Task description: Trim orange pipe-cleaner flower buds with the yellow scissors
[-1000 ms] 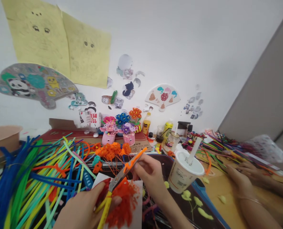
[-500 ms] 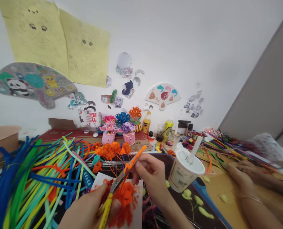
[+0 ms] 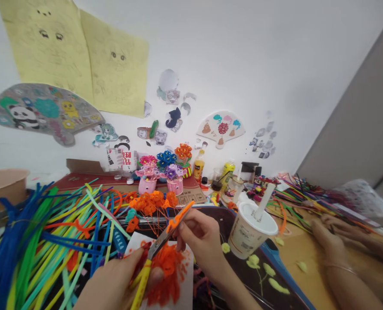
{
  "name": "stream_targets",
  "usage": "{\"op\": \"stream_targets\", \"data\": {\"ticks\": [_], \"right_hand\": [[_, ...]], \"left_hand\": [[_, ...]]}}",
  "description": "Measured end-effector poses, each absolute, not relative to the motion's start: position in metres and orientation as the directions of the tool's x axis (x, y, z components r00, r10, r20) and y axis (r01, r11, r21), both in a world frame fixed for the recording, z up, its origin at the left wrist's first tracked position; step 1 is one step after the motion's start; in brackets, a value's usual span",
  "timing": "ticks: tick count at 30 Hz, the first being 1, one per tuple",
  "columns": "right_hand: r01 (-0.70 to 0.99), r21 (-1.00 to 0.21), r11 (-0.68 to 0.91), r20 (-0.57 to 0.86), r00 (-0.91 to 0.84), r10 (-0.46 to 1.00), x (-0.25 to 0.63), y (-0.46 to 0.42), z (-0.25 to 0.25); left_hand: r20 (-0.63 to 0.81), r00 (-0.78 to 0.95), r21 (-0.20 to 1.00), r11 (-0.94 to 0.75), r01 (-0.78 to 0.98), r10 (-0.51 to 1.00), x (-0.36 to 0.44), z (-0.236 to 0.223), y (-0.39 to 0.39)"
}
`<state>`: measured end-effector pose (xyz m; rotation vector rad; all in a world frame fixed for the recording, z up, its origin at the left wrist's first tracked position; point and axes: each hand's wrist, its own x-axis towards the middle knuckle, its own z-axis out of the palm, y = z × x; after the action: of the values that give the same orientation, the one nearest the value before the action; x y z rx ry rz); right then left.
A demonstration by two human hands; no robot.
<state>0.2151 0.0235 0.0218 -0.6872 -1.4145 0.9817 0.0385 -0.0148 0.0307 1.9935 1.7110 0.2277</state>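
Observation:
My left hand (image 3: 123, 275) is closed around yellow-handled scissors (image 3: 143, 280), their blades pointing up and right. Between the fingertips of my right hand (image 3: 199, 234) is an orange pipe cleaner (image 3: 177, 217), which lies along the scissor blades. Whether the blades press on it I cannot tell. Below both hands a white sheet (image 3: 186, 288) carries a heap of orange fuzz (image 3: 170, 262). Several orange pipe-cleaner flowers (image 3: 151, 202) on thin stems lie just beyond my hands. Part of the left fingers is hidden behind the scissor handles.
Bundled coloured pipe cleaners (image 3: 65, 245) cover the left side. A lidded paper cup (image 3: 251, 230) with a straw stands to the right, near yellow petals (image 3: 269, 271). Another person's hands (image 3: 328, 241) rest at far right. Small potted flowers (image 3: 147, 185) and a bottle (image 3: 198, 165) stand by the wall.
My right hand has shifted slightly left and down with the orange pipe cleaner. The scissors have tilted a little, and their blade tip now shows beside the pipe cleaner.

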Motion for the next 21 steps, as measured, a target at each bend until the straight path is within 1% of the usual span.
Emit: {"op": "stream_targets", "data": {"ticks": [2, 4, 10, 15, 19, 21], "right_hand": [[-0.153, -0.874, 0.461, 0.48, -0.125, 0.869, 0.214, 0.023, 0.022], [-0.162, -0.876, 0.454, 0.477, -0.151, 0.866, 0.212, 0.023, 0.021], [-0.18, -0.876, 0.447, 0.475, -0.163, 0.865, 0.214, 0.025, 0.024], [-0.189, -0.862, 0.47, 0.489, -0.072, 0.869, 0.222, 0.028, 0.026], [-0.217, -0.853, 0.475, 0.494, -0.036, 0.869, 0.223, 0.028, 0.025], [-0.227, -0.852, 0.472, 0.488, -0.02, 0.872, 0.222, 0.027, 0.024]], "left_hand": [[-0.131, 0.203, 0.488, -0.115, 0.865, 0.97, 0.037, 0.029, -0.015], [-0.114, 0.194, 0.493, -0.114, 0.862, 0.974, 0.036, 0.029, -0.015], [-0.206, 0.159, 0.444, -0.052, 0.895, 0.966, 0.038, 0.033, -0.013], [-0.161, 0.179, 0.48, -0.081, 0.874, 0.971, 0.039, 0.032, -0.013], [-0.188, 0.166, 0.432, -0.07, 0.899, 0.968, 0.04, 0.034, -0.013], [-0.177, 0.159, 0.432, -0.068, 0.899, 0.971, 0.039, 0.034, -0.014]]}}
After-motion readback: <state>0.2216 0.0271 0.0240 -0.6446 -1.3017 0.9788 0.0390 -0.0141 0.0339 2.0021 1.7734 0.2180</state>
